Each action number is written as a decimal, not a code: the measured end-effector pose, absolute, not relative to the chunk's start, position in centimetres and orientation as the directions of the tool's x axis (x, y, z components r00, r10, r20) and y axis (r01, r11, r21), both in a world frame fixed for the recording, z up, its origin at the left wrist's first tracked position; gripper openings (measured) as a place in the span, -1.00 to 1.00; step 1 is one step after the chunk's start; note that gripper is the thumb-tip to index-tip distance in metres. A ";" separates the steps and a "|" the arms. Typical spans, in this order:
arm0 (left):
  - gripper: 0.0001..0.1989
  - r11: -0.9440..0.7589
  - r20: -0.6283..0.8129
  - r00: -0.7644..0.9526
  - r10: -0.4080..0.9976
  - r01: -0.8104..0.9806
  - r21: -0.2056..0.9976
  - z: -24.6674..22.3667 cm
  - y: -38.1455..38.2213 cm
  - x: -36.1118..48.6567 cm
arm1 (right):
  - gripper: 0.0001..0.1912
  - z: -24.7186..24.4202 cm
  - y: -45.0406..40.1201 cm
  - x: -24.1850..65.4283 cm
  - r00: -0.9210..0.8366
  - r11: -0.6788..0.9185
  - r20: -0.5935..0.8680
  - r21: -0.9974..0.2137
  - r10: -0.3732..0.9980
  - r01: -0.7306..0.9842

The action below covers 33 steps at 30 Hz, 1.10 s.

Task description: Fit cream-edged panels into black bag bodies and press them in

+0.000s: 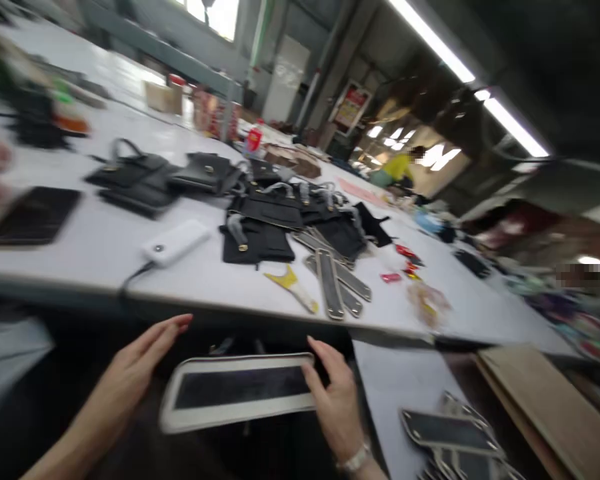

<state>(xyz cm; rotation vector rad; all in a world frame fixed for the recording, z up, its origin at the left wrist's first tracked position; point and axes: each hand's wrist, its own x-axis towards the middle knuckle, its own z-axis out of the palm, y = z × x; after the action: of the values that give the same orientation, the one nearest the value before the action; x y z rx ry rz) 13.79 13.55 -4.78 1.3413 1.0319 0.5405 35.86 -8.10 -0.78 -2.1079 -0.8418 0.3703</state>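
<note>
My right hand (336, 397), with a bracelet or watch at the wrist, grips the right end of a long flat panel (240, 389) between thumb and fingers. This panel has a black middle, a wide pale border and rounded corners, and it hangs level over my dark lap. To its upper left is my left hand (137, 357), apart from the panel, fingers stretched out and holding nothing. Similar black strips with pale edges (330, 283) lie on the white table (205, 283), and more such strips (450, 430) are heaped at the lower right. The picture is blurred.
Black handbags (265, 207) are piled mid-table. Near the front edge lie a yellow-and-white tool (293, 287), a white corded device (175, 243) and a dark phone or tablet (35, 215). Brown boards (550, 407) rest at right. A person in yellow (399, 168) is far back.
</note>
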 end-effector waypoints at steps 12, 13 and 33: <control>-0.48 0.761 -0.535 0.557 0.636 -0.336 0.554 -10.3 6.4 12.0 | -0.68 -0.3 0.7 27.0 -0.123 0.190 0.171 -0.468 0.978 0.863; -0.47 0.784 -0.559 0.553 0.618 -0.383 0.488 -10.6 6.2 12.4 | -0.65 -0.5 1.0 26.9 -0.125 0.171 0.130 -0.458 0.984 0.872; -0.62 0.760 -0.597 0.492 0.634 -0.540 0.362 -10.8 5.8 13.5 | -0.71 1.2 3.6 25.7 -0.140 0.026 -0.244 -0.419 0.960 0.907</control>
<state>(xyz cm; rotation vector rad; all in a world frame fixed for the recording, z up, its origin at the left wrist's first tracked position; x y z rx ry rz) 13.53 5.80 -10.77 0.1320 0.7794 0.7147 25.73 3.64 1.16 -1.9866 -2.1706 0.7444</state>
